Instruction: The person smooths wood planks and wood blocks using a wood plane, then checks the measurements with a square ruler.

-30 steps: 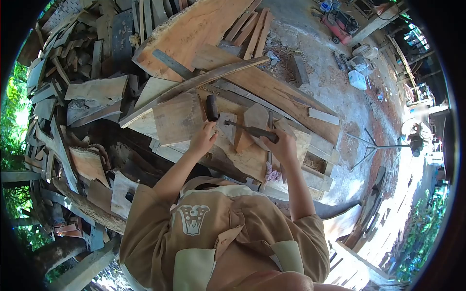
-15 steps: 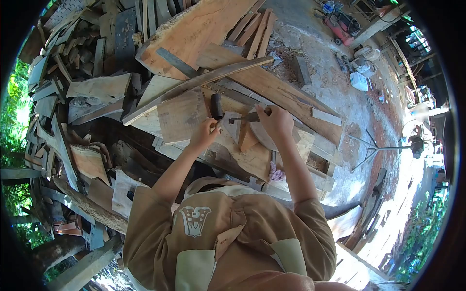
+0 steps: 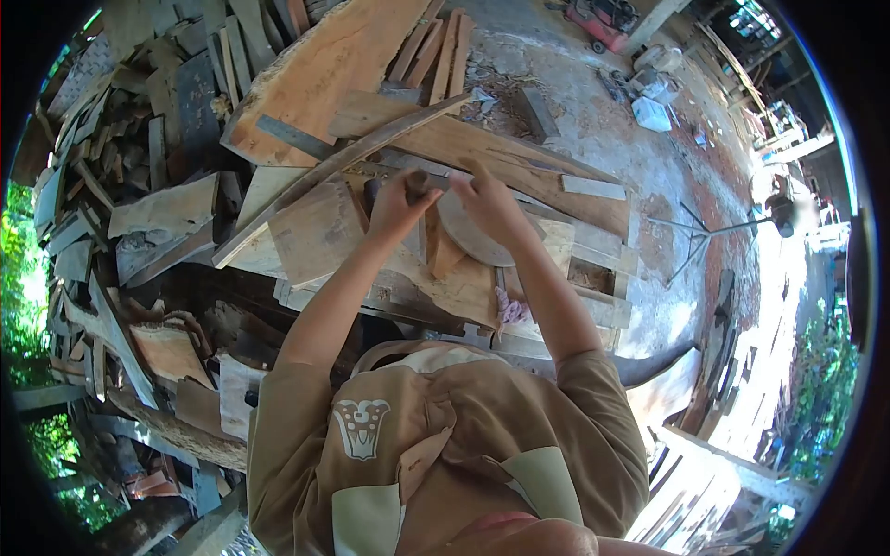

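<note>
My left hand (image 3: 400,206) is closed around the brown handle (image 3: 418,183) of what looks like a chisel, its grey blade (image 3: 438,182) pointing right. Just right of that blade is my right hand (image 3: 487,206), thumb and forefinger apart, fingertips close to the metal and slightly blurred. Partly hidden behind my left hand, a dark cylindrical mallet head (image 3: 372,192) shows on the bench. Below the hands lie a round wooden disc (image 3: 468,232) and an orange-brown wood block (image 3: 446,252). A purple rag (image 3: 509,309) hangs at the bench's near edge.
A long curved wood strip (image 3: 343,165) crosses the bench left of the hands. Beyond it lie a wide plank (image 3: 501,148) and a big slab (image 3: 306,79). Scrap wood (image 3: 167,213) is piled on the left. A metal stand (image 3: 709,232) is on the concrete floor at right.
The chisel has passed from my right hand to my left. Both hands have come closer together and farther from my body. The view has shifted too.
</note>
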The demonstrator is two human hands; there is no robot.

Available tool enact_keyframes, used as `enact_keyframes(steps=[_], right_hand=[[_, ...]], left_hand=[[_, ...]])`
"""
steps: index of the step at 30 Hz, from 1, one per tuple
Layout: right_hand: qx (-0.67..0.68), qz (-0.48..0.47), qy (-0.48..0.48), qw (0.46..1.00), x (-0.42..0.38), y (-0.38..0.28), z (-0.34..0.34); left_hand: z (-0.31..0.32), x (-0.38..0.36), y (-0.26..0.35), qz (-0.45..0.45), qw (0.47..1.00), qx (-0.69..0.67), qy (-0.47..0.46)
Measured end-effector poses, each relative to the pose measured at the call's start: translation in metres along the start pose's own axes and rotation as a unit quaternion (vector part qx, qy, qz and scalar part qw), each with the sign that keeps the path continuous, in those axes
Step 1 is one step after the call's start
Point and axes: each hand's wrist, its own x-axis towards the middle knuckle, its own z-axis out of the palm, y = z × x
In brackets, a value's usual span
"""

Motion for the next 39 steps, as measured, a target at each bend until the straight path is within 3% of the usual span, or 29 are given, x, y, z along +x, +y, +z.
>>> enact_keyframes(steps=[2,4,7,9,13,16,18,19,21,22,24,26,27,29,30,32,34,35,36,39], right_hand=[[0.05,0.059,0.006,0.997,-0.007,0.036,-0.015],[-0.039,0.072,0.106,0.991,-0.013,0.094,-0.012],[-0.143,0.104,0.118,0.977,-0.014,0.18,0.004],[-0.225,0.203,0.078,0.95,-0.018,0.199,0.013],[-0.266,0.21,0.073,0.938,-0.018,0.216,0.028],[-0.241,0.263,0.002,0.934,-0.007,0.22,0.025],[-0.341,0.135,0.167,0.915,-0.002,0.252,0.041],[-0.342,0.132,0.171,0.914,0.002,0.244,0.033],[-0.263,0.114,0.066,0.956,0.006,0.208,0.002],[-0.265,0.111,0.065,0.956,0.004,0.185,-0.014],[-0.151,-0.011,0.11,0.982,-0.002,0.131,-0.047],[-0.053,-0.138,0.183,0.972,-0.008,0.084,-0.07],[-0.053,-0.142,0.181,0.972,-0.015,0.059,-0.08],[0.103,-0.244,0.284,0.922,-0.027,0.02,-0.085],[0.102,-0.246,0.281,0.922,-0.026,0.014,-0.077],[0.177,-0.366,0.363,0.838,-0.023,0.002,-0.057],[0.122,-0.37,0.362,0.847,-0.031,-0.009,-0.034],[-0.021,-0.315,0.263,0.912,-0.032,-0.007,-0.023],[-0.164,-0.249,0.155,0.942,-0.032,-0.005,-0.014],[-0.127,-0.228,0.111,0.959,-0.029,0.018,-0.008]], left_hand=[[0.008,0.002,-0.02,0.001,0.994,0.019,0.108],[0.01,0.002,-0.023,0.014,0.993,-0.017,0.114],[0.011,-0.001,-0.024,-0.003,0.991,0.037,0.126],[0.014,-0.002,-0.018,0.0,0.991,0.041,0.128],[0.014,-0.002,-0.012,-0.014,0.989,0.061,0.132],[0.015,0.0,-0.019,0.0,0.99,0.04,0.134],[0.016,-0.001,-0.02,0.005,0.99,0.049,0.136],[0.016,0.0,-0.02,0.007,0.989,0.055,0.137],[0.016,0.0,-0.019,0.009,0.988,0.061,0.138],[0.017,-0.002,-0.019,0.008,0.989,0.067,0.134],[0.018,-0.004,-0.019,-0.002,0.989,0.06,0.133],[0.017,-0.003,-0.019,-0.011,0.989,0.055,0.136],[0.017,-0.003,-0.021,-0.001,0.99,0.045,0.136],[0.017,-0.006,-0.015,-0.005,0.991,0.035,0.13],[0.016,-0.007,-0.015,-0.007,0.99,0.034,0.133],[0.017,-0.007,-0.018,-0.011,0.992,0.04,0.118],[0.019,-0.008,-0.021,0.007,0.99,0.043,0.134],[0.018,-0.008,-0.019,0.026,0.988,0.049,0.146],[0.018,-0.009,-0.017,0.024,0.987,0.05,0.15],[0.012,-0.011,-0.016,-0.004,0.988,0.056,0.146]])
